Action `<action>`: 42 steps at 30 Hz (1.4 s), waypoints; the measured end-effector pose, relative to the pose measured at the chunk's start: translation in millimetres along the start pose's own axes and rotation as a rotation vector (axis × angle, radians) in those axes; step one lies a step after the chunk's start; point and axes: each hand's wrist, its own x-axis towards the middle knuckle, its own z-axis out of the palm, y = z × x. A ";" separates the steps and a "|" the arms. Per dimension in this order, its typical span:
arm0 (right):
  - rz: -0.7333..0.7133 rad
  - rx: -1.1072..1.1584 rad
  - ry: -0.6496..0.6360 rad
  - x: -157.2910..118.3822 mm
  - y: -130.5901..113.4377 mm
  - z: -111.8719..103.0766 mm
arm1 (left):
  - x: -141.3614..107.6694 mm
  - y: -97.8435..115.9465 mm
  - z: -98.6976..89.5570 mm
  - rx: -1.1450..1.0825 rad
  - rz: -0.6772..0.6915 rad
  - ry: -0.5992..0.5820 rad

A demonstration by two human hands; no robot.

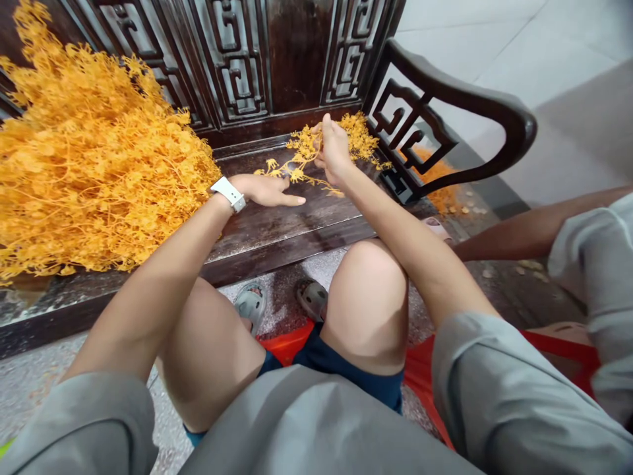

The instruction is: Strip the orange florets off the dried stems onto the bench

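Your right hand [333, 146] pinches a thin sprig of yellow-orange artificial foliage [299, 165]; your left hand [264, 190] hovers open over the dark brown wooden bench [281, 227].

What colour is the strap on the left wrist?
White; the strap shows clearly in the head view.

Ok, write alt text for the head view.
The right hand holds a yellow sprig over a bench; the open left hand, wearing a watch, is beside it. A big heap of sprigs lies at left, a small pile near the armrest.

No legible txt, nos., logos or signs on anything in view.
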 end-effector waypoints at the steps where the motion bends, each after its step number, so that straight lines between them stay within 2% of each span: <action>1: -0.009 -0.020 0.006 0.2 0.0 1.0 | -6.4 7.3 -4.5 0.008 -0.053 -0.094; 3: -0.057 -0.053 0.011 1.3 0.9 3.1 | -17.6 20.5 -12.7 -0.114 -0.073 -0.305; 4: -0.093 -0.069 0.006 1.7 1.6 4.3 | -21.0 25.3 -15.5 -0.232 -0.031 -0.332; 5: -0.130 -0.087 -0.011 1.9 2.1 5.7 | -22.1 28.6 -17.0 -0.359 0.020 -0.275; 6: -0.164 -0.106 -0.036 1.5 2.2 7.4 | -20.7 30.3 -17.0 -0.475 0.062 -0.125; 9: -0.206 -0.122 -0.113 -3.6 -0.9 14.5 | -4.1 27.5 -8.0 -0.656 0.098 0.558; 10: -0.199 -0.110 -0.130 -6.6 -2.7 17.5 | 3.5 25.2 -2.9 -0.695 0.077 0.715; 11: -0.187 -0.095 -0.142 -9.8 -4.6 20.8 | 10.8 22.9 2.4 -0.744 0.047 0.803; 12: -0.177 -0.084 -0.150 -13.2 -6.3 24.1 | 17.4 21.1 7.8 -0.801 0.017 0.837; 15: -0.186 -0.101 -0.149 -21.5 -8.3 33.1 | 29.9 18.9 20.1 -0.944 -0.034 0.820; 17: -0.208 -0.132 -0.141 -24.1 -6.4 37.0 | 33.0 19.6 24.0 -0.963 -0.022 0.844; 20: -0.217 -0.161 -0.146 -23.4 -0.4 39.1 | 33.8 22.9 24.1 -0.965 -0.017 0.888; 22: -0.215 -0.168 -0.133 -20.9 3.9 38.7 | 32.9 26.9 21.9 -1.035 -0.068 0.881; 25: -0.222 -0.181 -0.102 -17.1 8.3 37.0 | 29.5 33.5 18.5 -1.191 -0.125 0.809; 31: -0.255 -0.217 -0.121 -15.5 11.1 33.9 | 21.4 32.1 18.3 -1.380 -0.030 0.685; 38: -0.311 -0.233 -0.057 -15.8 9.4 34.4 | 24.5 22.0 19.6 -1.371 -0.029 0.617; 42: -0.231 -0.204 -0.096 -21.7 2.8 36.4 | 23.4 19.9 16.3 -1.368 -0.019 0.544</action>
